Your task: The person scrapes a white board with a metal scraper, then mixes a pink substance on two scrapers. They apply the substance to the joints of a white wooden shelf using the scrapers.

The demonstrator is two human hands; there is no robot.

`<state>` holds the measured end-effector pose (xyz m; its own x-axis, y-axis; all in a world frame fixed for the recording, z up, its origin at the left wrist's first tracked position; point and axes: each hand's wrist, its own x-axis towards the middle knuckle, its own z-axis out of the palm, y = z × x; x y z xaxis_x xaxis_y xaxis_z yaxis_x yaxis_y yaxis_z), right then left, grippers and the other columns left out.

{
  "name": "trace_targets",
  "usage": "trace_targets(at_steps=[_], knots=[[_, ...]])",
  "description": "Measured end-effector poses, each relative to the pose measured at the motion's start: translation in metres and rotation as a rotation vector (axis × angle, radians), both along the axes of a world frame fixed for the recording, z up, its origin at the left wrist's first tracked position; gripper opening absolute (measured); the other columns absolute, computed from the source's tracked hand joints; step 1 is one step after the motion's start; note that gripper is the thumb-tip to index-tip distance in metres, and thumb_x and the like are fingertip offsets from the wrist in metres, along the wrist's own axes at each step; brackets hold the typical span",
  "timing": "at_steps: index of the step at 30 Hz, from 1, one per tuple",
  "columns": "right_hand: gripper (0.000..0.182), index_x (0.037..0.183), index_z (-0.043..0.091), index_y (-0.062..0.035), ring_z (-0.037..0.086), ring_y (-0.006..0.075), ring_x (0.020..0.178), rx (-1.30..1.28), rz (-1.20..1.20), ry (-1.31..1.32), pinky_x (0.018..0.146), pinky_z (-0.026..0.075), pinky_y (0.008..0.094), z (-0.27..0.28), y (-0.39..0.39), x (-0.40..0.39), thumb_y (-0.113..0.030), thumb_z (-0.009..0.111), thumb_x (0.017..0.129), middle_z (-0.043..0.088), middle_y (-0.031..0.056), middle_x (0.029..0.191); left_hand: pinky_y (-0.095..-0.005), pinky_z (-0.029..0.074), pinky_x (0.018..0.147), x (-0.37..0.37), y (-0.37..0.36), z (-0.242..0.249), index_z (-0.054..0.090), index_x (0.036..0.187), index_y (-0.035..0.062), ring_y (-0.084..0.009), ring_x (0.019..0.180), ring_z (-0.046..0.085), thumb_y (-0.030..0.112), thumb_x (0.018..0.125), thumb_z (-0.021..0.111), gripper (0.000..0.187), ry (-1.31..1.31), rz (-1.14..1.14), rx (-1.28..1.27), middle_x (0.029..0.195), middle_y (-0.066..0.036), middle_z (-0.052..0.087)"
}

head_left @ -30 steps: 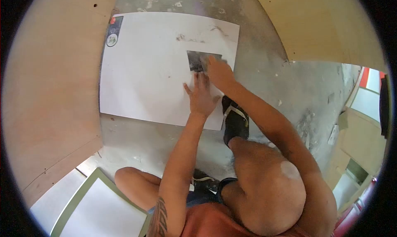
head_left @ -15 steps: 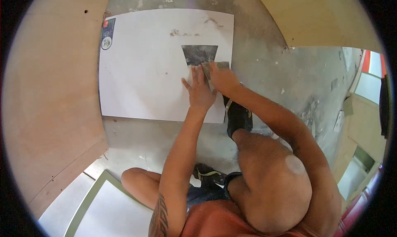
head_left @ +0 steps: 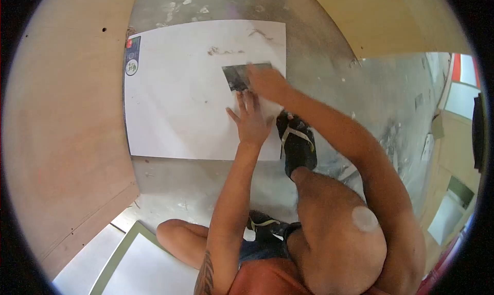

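Note:
A large white board [head_left: 170, 99] lies flat on the floor. On it sits a dark grey, dusty, trapezoid-shaped flat piece [head_left: 235, 80]. My left hand [head_left: 252, 122] lies flat with fingers spread, its fingertips at the near edge of the dark piece. Over the right part of that piece is my right hand [head_left: 268, 84], slightly blurred, with its fingers pressed down on a thin grey-brown flat piece [head_left: 265, 66]. Most of this thin piece is hidden under the hand, and its exact kind does not show.
Brown crumbs [head_left: 221, 51] lie on the board beyond the dark piece. A wooden panel [head_left: 72, 115] stands at the left, another [head_left: 396, 22] at the upper right. My sandalled foot [head_left: 298, 145] is at the board's near right corner. A green-edged white panel [head_left: 149, 266] lies at lower left.
My right hand has moved away from me, from beside the dark piece's near end onto its right part, with the thin grey-brown piece. The left hand stays at the near edge.

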<state>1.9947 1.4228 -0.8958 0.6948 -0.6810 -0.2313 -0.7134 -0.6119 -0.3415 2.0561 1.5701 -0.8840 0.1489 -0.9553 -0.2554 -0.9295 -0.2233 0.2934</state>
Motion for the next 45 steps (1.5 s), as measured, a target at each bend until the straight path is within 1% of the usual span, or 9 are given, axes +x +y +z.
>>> trace_targets(at_steps=[2,7,12,15,19,21,24,34,45], knots=[[0.022,0.098,0.067,-0.0013,0.07,0.0344,0.079,-0.393,0.219,-0.038,0.065,0.056,0.0456,0.005,-0.044,0.017,-0.017,0.059,0.085,0.068,0.0189,0.092,-0.073,0.017,0.109,-0.006,0.004,-0.003,0.03,0.15,0.0017,-0.0404,0.147,0.013,0.045,0.085,0.067,0.087,0.015,0.006,0.017,0.157,-0.019,0.02],[0.024,0.094,0.069,-0.0022,0.065,0.0303,0.09,-0.254,0.123,0.053,0.072,0.054,0.0441,0.042,-0.042,0.032,-0.022,0.063,0.082,0.063,0.0146,0.097,-0.0611,0.019,0.115,-0.007,0.039,-0.005,0.031,0.149,0.0003,-0.0391,0.147,0.015,0.038,0.088,0.065,0.079,0.29,0.094,-0.042,0.156,-0.018,0.023],[0.038,0.113,0.059,0.0069,0.056,0.0357,0.113,0.028,0.231,0.008,0.087,0.051,0.0462,0.065,0.066,0.013,-0.012,0.063,0.08,0.057,0.0188,0.121,-0.0423,0.028,0.116,-0.011,0.06,0.022,0.039,0.14,0.0001,-0.0319,0.137,0.037,0.023,0.102,0.047,0.045,1.876,1.224,-0.548,0.141,-0.018,0.044],[0.055,0.13,0.049,0.0083,0.05,0.0426,0.123,0.071,0.366,-0.142,0.1,0.045,0.0471,0.047,0.129,-0.012,-0.015,0.064,0.083,0.049,0.0244,0.135,-0.0384,0.038,0.109,0.008,0.058,0.023,0.037,0.145,0.0027,-0.026,0.129,0.046,0.018,0.104,0.045,0.045,2.106,1.152,-0.479,0.137,-0.012,0.05],[0.058,0.134,0.048,0.0074,0.042,0.0467,0.13,0.481,0.367,-0.397,0.108,0.039,0.0479,0.086,0.097,-0.026,-0.016,0.064,0.083,0.041,0.0288,0.142,-0.0384,0.053,0.088,0.042,0.067,0.008,0.043,0.141,0.0063,-0.0221,0.107,0.061,0.014,0.102,0.049,0.04,1.839,1.296,-0.375,0.127,-0.009,0.057],[0.07,0.143,0.038,0.0033,0.036,0.0478,0.135,0.091,0.033,-0.157,0.114,0.033,0.0506,0.076,0.085,-0.03,-0.022,0.068,0.085,0.036,0.0304,0.144,-0.0351,0.055,0.079,0.051,0.072,0.003,0.048,0.136,0.0059,-0.0198,0.098,0.064,0.014,0.1,0.051,0.037,1.734,1.396,-0.403,0.121,-0.008,0.06],[0.077,0.148,0.031,0.0007,0.032,0.0487,0.138,-0.151,0.144,0.019,0.115,0.029,0.0527,0.022,0.086,-0.041,-0.028,0.068,0.087,0.031,0.0315,0.147,-0.0337,0.055,0.078,0.06,0.071,0.002,0.051,0.13,0.0047,-0.0185,0.096,0.063,0.017,0.099,0.054,0.033,1.697,1.406,-0.473,0.115,-0.007,0.061],[0.067,0.146,0.035,0.0034,0.043,0.0543,0.129,-0.274,0.493,0.374,0.102,0.046,0.0529,0.012,0.061,-0.042,-0.028,0.058,0.092,0.037,0.0385,0.142,-0.0344,0.054,0.08,0.071,0.076,0.007,0.054,0.123,0.0028,-0.0211,0.099,0.062,0.023,0.1,0.052,0.032,1.471,1.452,-0.35,0.112,-0.008,0.06],[0.032,0.115,0.063,-0.0007,0.064,0.0317,0.102,0.022,0.191,0.421,0.075,0.056,0.0473,0.065,-0.023,-0.067,-0.017,0.056,0.088,0.061,0.0163,0.116,-0.0372,0.056,0.087,0.047,0.033,-0.009,0.041,0.14,-0.0024,-0.0242,0.105,0.063,0.018,0.099,0.053,0.048,1.713,1.126,-0.016,0.122,-0.015,0.059]])
